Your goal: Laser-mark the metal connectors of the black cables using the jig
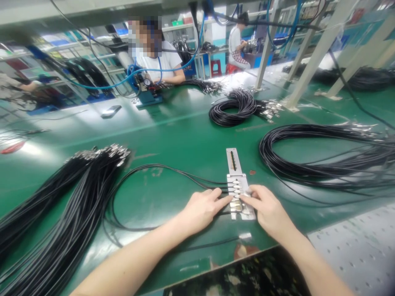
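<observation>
A hinged metal fixture (243, 181) lies on the green table with its slotted plate folded back, away from me. Several metal cable ends sit side by side in it, their black cables (166, 166) looping off to the left. My left hand (205, 207) rests at the fixture's left side, index fingertip on a cable end. From the right, my right hand (267, 207) points its index finger at the same spot, its thumb and other fingers partly curled by the fixture's edge. One more cable end (245, 236) lies on the table below the fixture.
Big bundles of black cables lie at the left (77, 197) and right (286, 164), with a coiled bundle (231, 113) farther back. A person sits across the table behind a blue device (148, 96) with a gauge. Metal posts (314, 57) stand at the right.
</observation>
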The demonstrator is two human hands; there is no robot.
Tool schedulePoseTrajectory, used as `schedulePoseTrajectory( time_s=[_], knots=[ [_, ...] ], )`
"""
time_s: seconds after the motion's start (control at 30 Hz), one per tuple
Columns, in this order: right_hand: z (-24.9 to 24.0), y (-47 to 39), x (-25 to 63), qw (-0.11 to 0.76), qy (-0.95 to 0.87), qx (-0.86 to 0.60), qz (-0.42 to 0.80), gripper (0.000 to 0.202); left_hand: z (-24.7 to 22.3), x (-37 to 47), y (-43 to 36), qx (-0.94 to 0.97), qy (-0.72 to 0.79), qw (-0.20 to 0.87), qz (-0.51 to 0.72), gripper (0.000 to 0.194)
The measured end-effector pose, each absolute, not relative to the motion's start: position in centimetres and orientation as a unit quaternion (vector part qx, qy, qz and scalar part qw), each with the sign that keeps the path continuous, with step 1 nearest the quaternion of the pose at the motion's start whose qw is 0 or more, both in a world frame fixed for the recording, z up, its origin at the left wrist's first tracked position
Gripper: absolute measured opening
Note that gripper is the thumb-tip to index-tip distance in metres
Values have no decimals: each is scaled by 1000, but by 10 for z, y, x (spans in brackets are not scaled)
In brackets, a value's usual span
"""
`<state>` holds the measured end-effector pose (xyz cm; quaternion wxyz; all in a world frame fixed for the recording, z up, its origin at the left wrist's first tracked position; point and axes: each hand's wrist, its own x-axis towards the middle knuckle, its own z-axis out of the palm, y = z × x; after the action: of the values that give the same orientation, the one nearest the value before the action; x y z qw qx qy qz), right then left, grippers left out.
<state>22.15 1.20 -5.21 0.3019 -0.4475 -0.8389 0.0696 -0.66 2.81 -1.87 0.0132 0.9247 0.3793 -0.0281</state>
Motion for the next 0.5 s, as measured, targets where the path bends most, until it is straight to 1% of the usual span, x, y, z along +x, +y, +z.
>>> schedulePoseTrajectory(
  time_s=[0.17,0.3,0.4,0.5],
  knots=[
    [-50,14,220,292,-845,-449,17,35,-13,0,30,909,413,57,-21,46],
    [-52,17,220,293,-840,-457,16,35,-8,5,30,924,381,24,-4,37],
    [-53,19,225,324,-824,-462,59,40,-9,4,23,931,364,-8,31,28],
    [-49,20,232,377,-780,-479,143,42,-13,-3,13,928,367,-12,72,24]
  ],
)
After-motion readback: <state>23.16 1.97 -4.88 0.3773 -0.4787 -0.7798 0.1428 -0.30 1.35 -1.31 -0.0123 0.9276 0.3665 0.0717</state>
